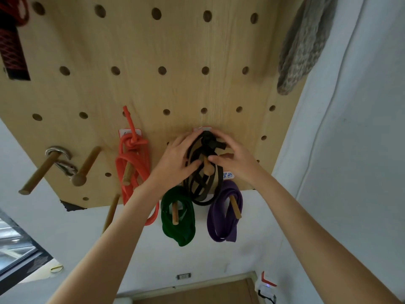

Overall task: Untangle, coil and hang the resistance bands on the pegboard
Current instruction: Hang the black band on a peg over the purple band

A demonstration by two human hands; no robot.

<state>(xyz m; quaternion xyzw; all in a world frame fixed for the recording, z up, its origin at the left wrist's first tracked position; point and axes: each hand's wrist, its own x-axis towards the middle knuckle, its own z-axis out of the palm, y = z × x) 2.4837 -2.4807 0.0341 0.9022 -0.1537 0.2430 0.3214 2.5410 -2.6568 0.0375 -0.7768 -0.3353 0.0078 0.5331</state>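
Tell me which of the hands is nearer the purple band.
Right. The right hand is just above the purple band; the left hand is farther off, up and left, across the black band.

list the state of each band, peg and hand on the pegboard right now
black band: coiled, knotted on top, looped over its peg, both hands on it
orange band: coiled, knotted, hanging on a peg
green band: coiled, hanging on a peg
purple band: coiled, hanging on a peg
carabiner: hooked on a peg
left hand: gripping the black band
right hand: gripping the black band
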